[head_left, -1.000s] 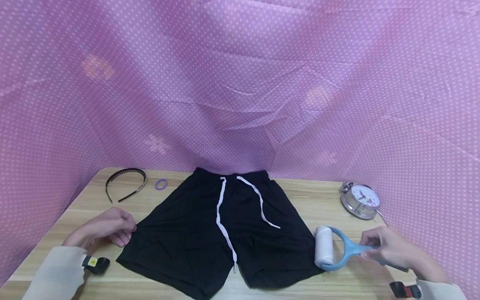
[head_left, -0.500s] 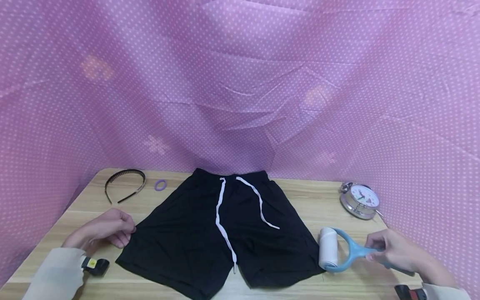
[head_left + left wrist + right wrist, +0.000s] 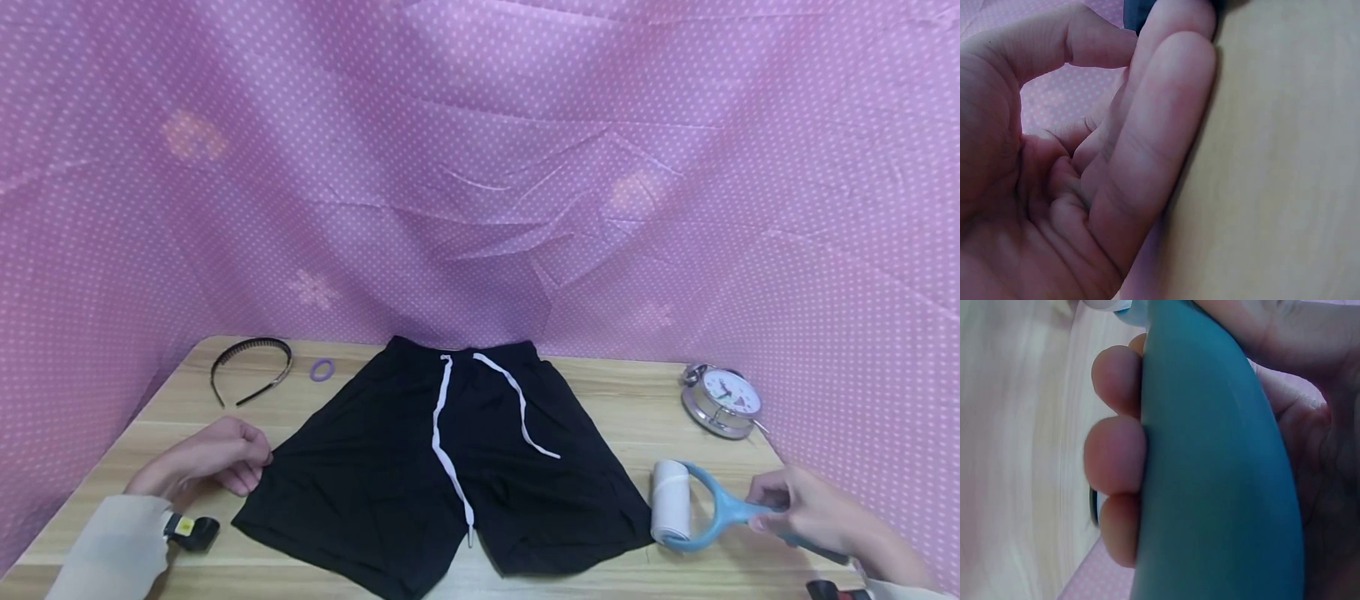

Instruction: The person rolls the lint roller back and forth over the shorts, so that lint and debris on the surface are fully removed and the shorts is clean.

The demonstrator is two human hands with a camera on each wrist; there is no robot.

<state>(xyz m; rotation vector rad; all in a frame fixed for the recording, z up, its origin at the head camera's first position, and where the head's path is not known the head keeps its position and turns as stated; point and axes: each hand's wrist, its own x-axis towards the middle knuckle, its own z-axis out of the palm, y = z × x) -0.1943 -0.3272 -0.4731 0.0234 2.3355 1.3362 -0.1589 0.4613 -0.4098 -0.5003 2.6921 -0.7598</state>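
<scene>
Black shorts (image 3: 360, 475) with a white drawstring (image 3: 444, 450) lie spread flat on the table. At the outer edge of their left leg, my left hand (image 3: 217, 454) pinches the fabric between thumb and fingers; the left wrist view shows a dark bit of cloth (image 3: 1138, 14) at the fingertips. My right hand (image 3: 806, 508) grips the blue handle of a lint roller (image 3: 671, 504), its fingers curled round the handle (image 3: 1210, 450) in the right wrist view. The white roll sits right at the lower right edge of the shorts' right leg.
A black toothed headband (image 3: 251, 343) and a purple ring-shaped band (image 3: 322, 369) lie at the back left of the wooden table (image 3: 600, 379). A silver alarm clock (image 3: 723, 402) rests at the right, beyond my right hand. Pink dotted cloth (image 3: 480, 167) hangs behind and at both sides.
My right hand has drawn the lint roller to the right, from over the shorts' right leg edge to just beside it. The left hand has kept its place on the fabric.
</scene>
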